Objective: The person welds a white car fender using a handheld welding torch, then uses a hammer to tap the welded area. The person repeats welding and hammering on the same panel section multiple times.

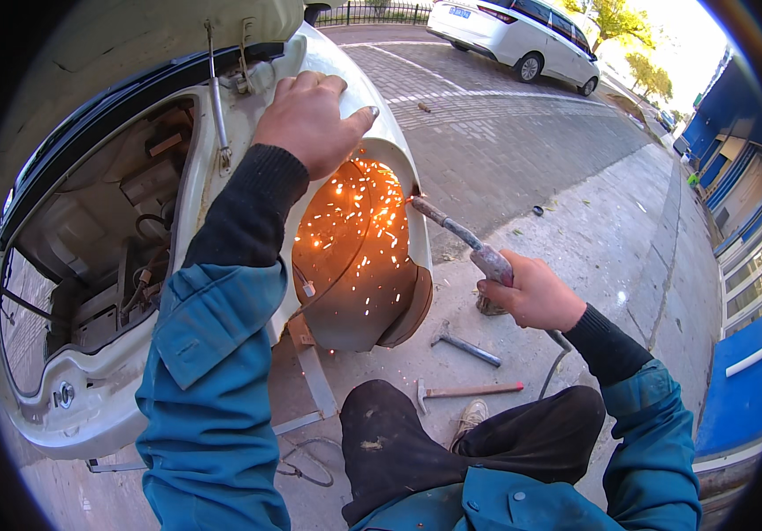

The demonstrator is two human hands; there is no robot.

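Observation:
My right hand (536, 292) is closed round the handle of a welding torch (490, 262). The torch's tip meets the outer edge of a round opening in a white car's body (359, 80), where a small orange glow shows. Bright orange sparks (354, 221) fly inside the opening. On the painted panel above that opening rests my left hand (315, 119), its thumb held apart from the fingers and nothing visible in it. A thin cable (337, 283) with a white connector (307, 288) hangs across the opening.
On the concrete lie a hammer (474, 390) with a wooden handle and a dark metal bar-like tool (469, 349). The torch's cable (558, 367) runs down by my knee. The raised hood has a strut (218, 106). Another white car (523, 40) is parked beyond.

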